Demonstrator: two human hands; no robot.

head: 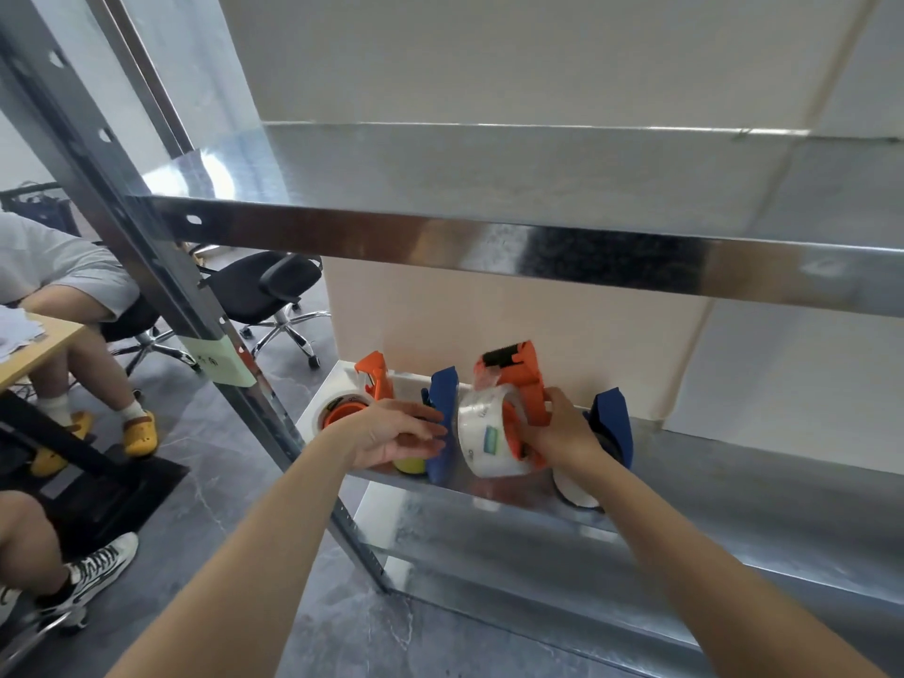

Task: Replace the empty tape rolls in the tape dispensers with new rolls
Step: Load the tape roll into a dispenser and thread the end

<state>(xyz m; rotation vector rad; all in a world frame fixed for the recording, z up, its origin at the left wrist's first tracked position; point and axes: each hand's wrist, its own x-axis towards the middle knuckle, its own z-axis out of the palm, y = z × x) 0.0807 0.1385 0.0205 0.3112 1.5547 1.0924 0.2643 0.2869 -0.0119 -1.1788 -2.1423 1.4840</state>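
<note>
Several tape dispensers stand in a row on a metal shelf [734,462]. My right hand [557,428] grips the handle of an orange dispenser [523,379] that carries a full clear tape roll [484,433]. My left hand [391,433] hovers with fingers spread just left of that roll, in front of a blue dispenser [442,398] with a yellowish roll [410,464] under it. Another orange dispenser [364,389] with a roll stands at the far left. A second blue dispenser [611,423] stands to the right, with a white roll [577,494] below it.
An upper metal shelf [489,247] overhangs the row close above my hands. A slanted steel upright [161,266] runs down the left. Beyond it a person's legs [73,374], a desk [34,340] and a black office chair [264,291] are on the grey floor.
</note>
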